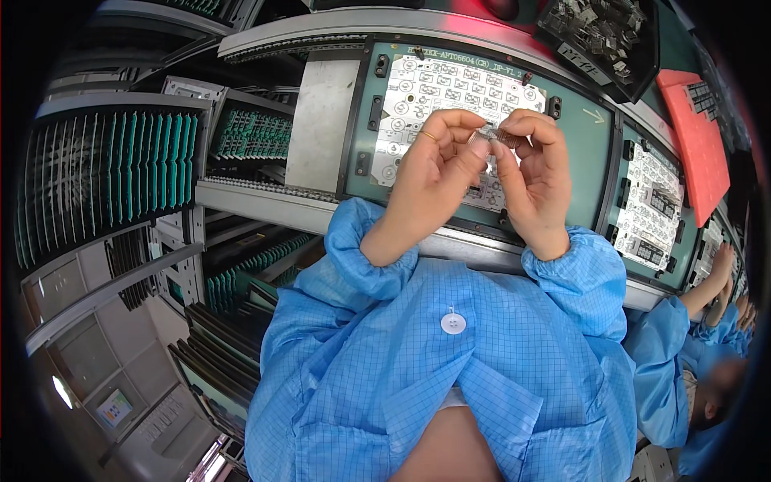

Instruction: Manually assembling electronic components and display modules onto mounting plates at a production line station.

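My left hand (pixel 431 173) and my right hand (pixel 534 173) meet over the board, fingertips pinched together. Between them is a small part with a row of thin metal pins (pixel 506 137); its exact kind is too small to make out, and the fingers cover much of it. Both hands grip it from opposite sides. Below lies a white circuit board (pixel 399 103) with round and rectangular printed outlines, set in a green fixture plate (pixel 590 136) with black clamps around its edges. My hands hide the board's lower middle.
A black bin (pixel 598 40) of loose pinned parts stands at the far right, beside a red-orange tray (pixel 697 145). Another board (pixel 649 205) lies in a fixture to the right, near a co-worker's arm (pixel 703 285). Racks of green boards (pixel 112 173) stand at left.
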`<action>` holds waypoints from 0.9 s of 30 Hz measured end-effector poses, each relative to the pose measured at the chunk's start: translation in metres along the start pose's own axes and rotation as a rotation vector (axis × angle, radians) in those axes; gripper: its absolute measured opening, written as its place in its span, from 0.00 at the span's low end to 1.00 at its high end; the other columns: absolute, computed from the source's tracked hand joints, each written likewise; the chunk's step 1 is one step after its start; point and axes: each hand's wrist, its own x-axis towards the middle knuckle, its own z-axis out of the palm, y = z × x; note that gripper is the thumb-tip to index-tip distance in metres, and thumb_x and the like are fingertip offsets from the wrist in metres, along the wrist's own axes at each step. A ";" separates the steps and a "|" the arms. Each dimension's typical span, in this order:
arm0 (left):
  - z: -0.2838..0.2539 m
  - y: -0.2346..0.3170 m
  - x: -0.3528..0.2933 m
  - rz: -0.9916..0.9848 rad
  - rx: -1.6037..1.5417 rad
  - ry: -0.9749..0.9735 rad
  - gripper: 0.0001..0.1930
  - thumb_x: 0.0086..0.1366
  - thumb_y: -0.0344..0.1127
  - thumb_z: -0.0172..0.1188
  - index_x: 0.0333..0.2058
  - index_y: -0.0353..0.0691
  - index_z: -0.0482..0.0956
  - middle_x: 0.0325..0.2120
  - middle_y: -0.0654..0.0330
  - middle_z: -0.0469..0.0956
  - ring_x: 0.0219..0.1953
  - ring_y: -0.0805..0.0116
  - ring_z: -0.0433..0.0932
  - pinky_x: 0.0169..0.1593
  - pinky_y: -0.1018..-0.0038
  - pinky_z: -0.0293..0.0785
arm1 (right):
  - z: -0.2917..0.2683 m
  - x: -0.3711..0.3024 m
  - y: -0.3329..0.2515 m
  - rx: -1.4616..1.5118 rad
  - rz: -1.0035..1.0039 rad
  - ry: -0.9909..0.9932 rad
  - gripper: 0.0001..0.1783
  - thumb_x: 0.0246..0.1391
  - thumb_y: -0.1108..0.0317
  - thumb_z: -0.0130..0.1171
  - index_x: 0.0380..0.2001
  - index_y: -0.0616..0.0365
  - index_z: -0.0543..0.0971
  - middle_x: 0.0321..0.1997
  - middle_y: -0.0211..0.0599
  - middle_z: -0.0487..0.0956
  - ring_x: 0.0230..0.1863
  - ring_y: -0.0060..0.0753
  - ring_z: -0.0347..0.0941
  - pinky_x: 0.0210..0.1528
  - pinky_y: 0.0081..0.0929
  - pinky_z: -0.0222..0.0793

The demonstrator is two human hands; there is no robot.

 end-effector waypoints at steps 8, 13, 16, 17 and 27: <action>-0.010 -0.011 0.001 0.163 0.264 -0.005 0.12 0.68 0.29 0.61 0.47 0.34 0.72 0.33 0.59 0.79 0.35 0.76 0.78 0.39 0.78 0.76 | 0.001 0.001 -0.002 0.135 0.085 0.021 0.19 0.59 0.87 0.53 0.53 0.63 0.67 0.54 0.41 0.66 0.53 0.25 0.67 0.55 0.24 0.69; -0.014 -0.009 0.000 0.161 0.542 -0.008 0.13 0.75 0.40 0.51 0.40 0.34 0.73 0.25 0.58 0.76 0.27 0.76 0.74 0.31 0.76 0.71 | -0.001 0.001 0.002 -0.101 -0.064 -0.015 0.20 0.58 0.89 0.53 0.52 0.63 0.67 0.53 0.43 0.66 0.51 0.28 0.68 0.54 0.24 0.69; -0.010 0.002 -0.001 0.003 0.382 -0.026 0.18 0.78 0.44 0.45 0.35 0.35 0.72 0.20 0.63 0.69 0.22 0.78 0.66 0.27 0.77 0.65 | -0.001 0.001 0.003 -0.161 -0.134 -0.045 0.21 0.57 0.90 0.52 0.52 0.63 0.67 0.51 0.44 0.67 0.50 0.30 0.68 0.54 0.25 0.69; -0.010 0.002 -0.001 0.004 0.382 -0.024 0.18 0.78 0.44 0.45 0.35 0.35 0.72 0.20 0.63 0.69 0.22 0.78 0.66 0.27 0.77 0.65 | 0.000 0.001 0.002 -0.145 -0.138 -0.052 0.21 0.57 0.90 0.52 0.52 0.63 0.67 0.51 0.44 0.67 0.50 0.30 0.68 0.54 0.26 0.69; -0.017 0.012 0.003 -0.326 -0.094 -0.145 0.22 0.79 0.46 0.39 0.26 0.40 0.65 0.17 0.67 0.60 0.19 0.78 0.59 0.24 0.81 0.57 | 0.005 0.001 -0.001 -0.094 -0.133 -0.053 0.22 0.56 0.91 0.51 0.52 0.65 0.66 0.52 0.46 0.67 0.51 0.32 0.68 0.56 0.28 0.70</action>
